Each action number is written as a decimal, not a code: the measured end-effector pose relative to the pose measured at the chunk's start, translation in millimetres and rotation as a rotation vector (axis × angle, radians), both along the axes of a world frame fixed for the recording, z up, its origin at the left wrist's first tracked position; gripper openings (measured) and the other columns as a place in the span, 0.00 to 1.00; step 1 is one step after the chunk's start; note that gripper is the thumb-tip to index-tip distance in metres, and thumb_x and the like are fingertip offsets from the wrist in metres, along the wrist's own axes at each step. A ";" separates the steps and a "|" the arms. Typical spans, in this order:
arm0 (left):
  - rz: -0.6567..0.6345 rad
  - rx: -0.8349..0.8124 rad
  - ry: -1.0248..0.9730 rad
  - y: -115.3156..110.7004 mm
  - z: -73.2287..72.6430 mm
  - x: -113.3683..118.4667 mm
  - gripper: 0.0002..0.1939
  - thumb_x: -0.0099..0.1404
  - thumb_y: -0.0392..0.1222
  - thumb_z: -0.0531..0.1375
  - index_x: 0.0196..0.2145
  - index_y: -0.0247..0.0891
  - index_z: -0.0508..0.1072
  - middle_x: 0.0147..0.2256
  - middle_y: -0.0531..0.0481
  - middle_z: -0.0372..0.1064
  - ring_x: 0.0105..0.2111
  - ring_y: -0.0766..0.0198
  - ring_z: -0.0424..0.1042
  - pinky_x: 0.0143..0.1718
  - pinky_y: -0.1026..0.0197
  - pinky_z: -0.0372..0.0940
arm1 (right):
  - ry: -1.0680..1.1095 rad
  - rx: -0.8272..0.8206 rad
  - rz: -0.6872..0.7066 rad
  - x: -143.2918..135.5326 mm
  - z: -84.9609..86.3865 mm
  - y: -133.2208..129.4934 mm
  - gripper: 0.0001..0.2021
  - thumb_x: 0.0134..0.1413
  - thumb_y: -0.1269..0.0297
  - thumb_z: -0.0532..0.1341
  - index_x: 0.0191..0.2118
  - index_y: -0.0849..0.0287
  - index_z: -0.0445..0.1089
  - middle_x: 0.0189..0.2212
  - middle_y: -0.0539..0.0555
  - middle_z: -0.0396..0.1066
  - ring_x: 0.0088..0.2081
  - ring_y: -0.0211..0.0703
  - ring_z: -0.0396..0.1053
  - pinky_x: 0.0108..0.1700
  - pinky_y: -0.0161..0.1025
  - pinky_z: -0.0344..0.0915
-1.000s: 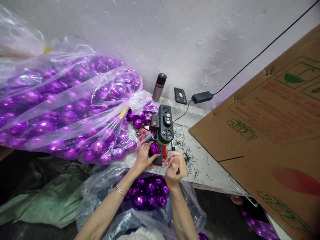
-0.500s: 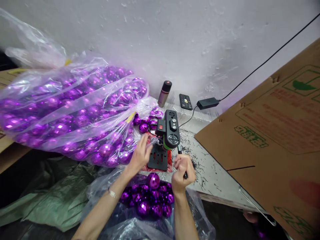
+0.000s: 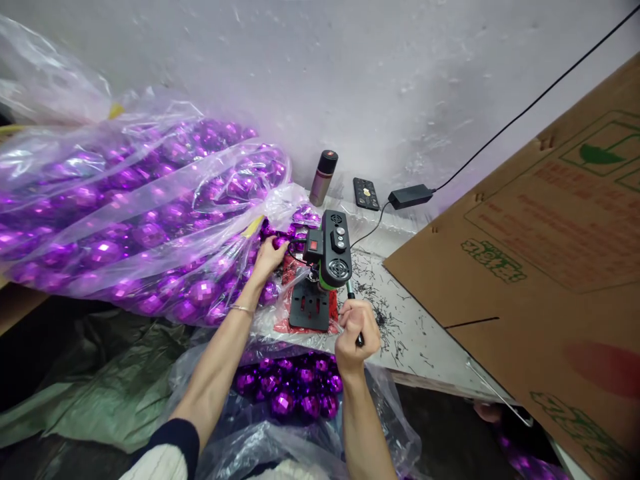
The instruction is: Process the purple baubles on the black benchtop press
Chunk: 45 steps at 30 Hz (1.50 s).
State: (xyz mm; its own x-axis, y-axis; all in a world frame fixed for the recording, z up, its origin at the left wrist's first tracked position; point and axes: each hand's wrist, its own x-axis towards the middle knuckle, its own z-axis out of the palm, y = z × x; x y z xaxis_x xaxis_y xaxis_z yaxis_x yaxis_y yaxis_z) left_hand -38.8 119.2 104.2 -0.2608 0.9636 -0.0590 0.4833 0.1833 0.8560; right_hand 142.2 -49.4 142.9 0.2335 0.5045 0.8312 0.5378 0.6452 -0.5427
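Observation:
My left hand [image 3: 271,257] is at the mouth of the large clear bag [image 3: 150,227] of purple faceted balls, its fingers closed on a purple ball [image 3: 281,243]. My right hand [image 3: 358,328] is wrapped round the black-ended lever [image 3: 351,293] of a small black and green press [image 3: 336,250]. The press has a slotted black base plate [image 3: 309,308] lying over red material [image 3: 334,313], with no ball on the plate. Below the table edge, more purple balls [image 3: 283,403] lie in an open clear bag [image 3: 395,413].
Behind the press are a dark-capped bottle [image 3: 323,179], a phone [image 3: 366,193] and a black power adapter [image 3: 410,197] with its cable. Small dark slivers litter the table [image 3: 415,333]. A large cardboard box [image 3: 540,267] stands at the right.
My left hand has moved up and left from beside the press to the balls at the bag's mouth and closed on one. The ball above the lower pile no longer stands out there.

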 end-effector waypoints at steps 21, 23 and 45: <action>-0.355 0.542 0.095 -114.6 -90.5 48.8 0.29 0.71 0.53 0.68 0.64 0.38 0.70 0.59 0.35 0.77 0.61 0.42 0.77 0.62 0.37 0.72 | -0.016 0.001 -0.038 -1.7 9.1 -0.5 0.18 0.73 0.73 0.52 0.27 0.54 0.61 0.23 0.47 0.63 0.28 0.38 0.68 0.31 0.39 0.62; -0.394 0.544 0.082 -115.2 -89.8 45.8 0.29 0.70 0.53 0.69 0.63 0.39 0.70 0.58 0.35 0.77 0.60 0.42 0.77 0.62 0.37 0.72 | -0.019 -0.001 -0.036 -2.0 8.5 -0.6 0.18 0.73 0.73 0.52 0.27 0.54 0.61 0.22 0.46 0.62 0.28 0.38 0.68 0.31 0.39 0.62; -0.410 0.419 -0.088 -117.3 -80.4 26.6 0.31 0.66 0.50 0.71 0.64 0.41 0.72 0.62 0.38 0.75 0.65 0.43 0.73 0.68 0.39 0.67 | -0.043 0.000 -0.019 -1.4 13.0 -1.8 0.17 0.72 0.76 0.52 0.29 0.55 0.61 0.23 0.47 0.63 0.29 0.37 0.68 0.31 0.37 0.61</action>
